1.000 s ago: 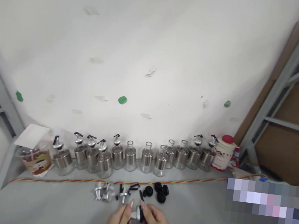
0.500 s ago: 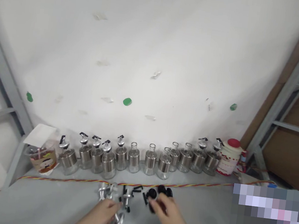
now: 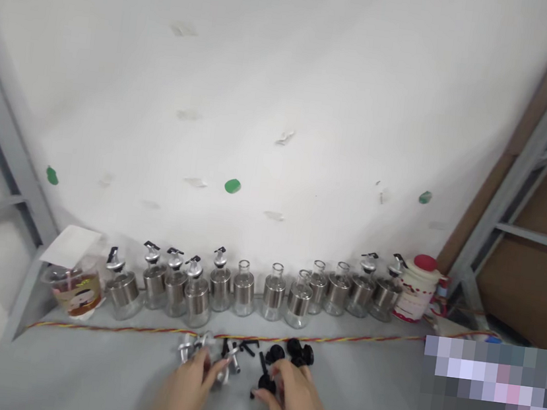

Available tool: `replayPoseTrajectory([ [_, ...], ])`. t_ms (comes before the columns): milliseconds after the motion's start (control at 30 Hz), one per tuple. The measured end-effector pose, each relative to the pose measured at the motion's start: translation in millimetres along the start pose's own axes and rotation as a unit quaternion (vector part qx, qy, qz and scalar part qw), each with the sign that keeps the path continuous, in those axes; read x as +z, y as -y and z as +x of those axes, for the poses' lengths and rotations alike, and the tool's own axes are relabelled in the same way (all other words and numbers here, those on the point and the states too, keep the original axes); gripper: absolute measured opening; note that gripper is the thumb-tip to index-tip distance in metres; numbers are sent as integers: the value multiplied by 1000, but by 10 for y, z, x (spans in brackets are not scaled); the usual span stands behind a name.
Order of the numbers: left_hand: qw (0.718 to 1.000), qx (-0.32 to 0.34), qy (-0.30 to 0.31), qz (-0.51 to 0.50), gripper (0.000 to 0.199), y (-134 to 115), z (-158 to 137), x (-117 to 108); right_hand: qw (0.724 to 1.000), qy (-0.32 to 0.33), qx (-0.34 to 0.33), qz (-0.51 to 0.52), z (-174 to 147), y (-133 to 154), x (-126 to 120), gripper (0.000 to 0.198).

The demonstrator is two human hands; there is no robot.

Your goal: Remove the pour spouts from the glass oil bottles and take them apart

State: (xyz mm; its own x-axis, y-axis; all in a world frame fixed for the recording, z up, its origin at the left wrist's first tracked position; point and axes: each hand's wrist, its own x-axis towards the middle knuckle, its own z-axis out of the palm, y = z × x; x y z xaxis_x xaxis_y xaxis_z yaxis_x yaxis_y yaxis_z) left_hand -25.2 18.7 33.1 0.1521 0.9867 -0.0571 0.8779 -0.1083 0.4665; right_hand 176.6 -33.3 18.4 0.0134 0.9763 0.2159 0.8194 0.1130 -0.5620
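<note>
Black stopper (image 3: 266, 384) is just to the left of the right hand (image 3: 297, 399), near the surface of the grey table (image 3: 97, 376), in the gap between thumb and bent fingers; this hand is the nearer one. The gap is partly open, and I cannot tell whether the fingertips press the stopper or only surround it. Its form looks round, so no long axis can be read, but the thin black strip (image 3: 263, 362) just beyond points toward the glass bottles (image 3: 274, 293). The left hand (image 3: 186, 380) is curled, thumb apart, beside silver spouts (image 3: 185, 348); whether it grips one, I cannot tell.
</note>
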Motion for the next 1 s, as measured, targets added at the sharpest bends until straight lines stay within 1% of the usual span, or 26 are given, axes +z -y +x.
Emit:
replayPoseTrajectory([
  [33, 1000, -2, -12, 5, 30, -10, -1, -10, 1000, -9, -6, 3, -13, 9, -6, 12],
  [100, 999, -5, -35, 15, 27, -28, -6, -24, 999, -30, -14, 12, -33, 17, -12, 19],
  [167, 999, -1, -44, 23, 27, -42, -16, -30, 999, -35, -13, 20, -39, 15, -18, 25],
  [267, 999, 15, -43, 26, 29, -59, -41, -32, 1000, -3, -15, 8, -25, 5, -42, 28],
  [400, 999, 27, -29, 30, 31, -90, -67, -12, 998, 54, -37, -9, -7, -24, -89, 18],
  [467, 999, 34, -19, 34, 31, -108, -72, 15, 997, 65, -42, 4, -3, -53, -95, 14],
  [567, 998, 50, -7, 35, 30, -123, -72, 70, 997, 54, -39, 41, 12, -99, -73, 13],
  [700, 997, 64, 3, 38, 23, -83, -58, 139, 996, 31, -46, 73, 52, -125, -34, 15],
  [900, 997, 73, -15, 17, 15, 32, -2, 205, 991, 22, -69, 109, 65, -139, -24, 18],
  [1000, 996, 86, -24, 2, 15, 30, 0, 212, 992, 11, -83, 98, 41, -139, -19, 11],
])
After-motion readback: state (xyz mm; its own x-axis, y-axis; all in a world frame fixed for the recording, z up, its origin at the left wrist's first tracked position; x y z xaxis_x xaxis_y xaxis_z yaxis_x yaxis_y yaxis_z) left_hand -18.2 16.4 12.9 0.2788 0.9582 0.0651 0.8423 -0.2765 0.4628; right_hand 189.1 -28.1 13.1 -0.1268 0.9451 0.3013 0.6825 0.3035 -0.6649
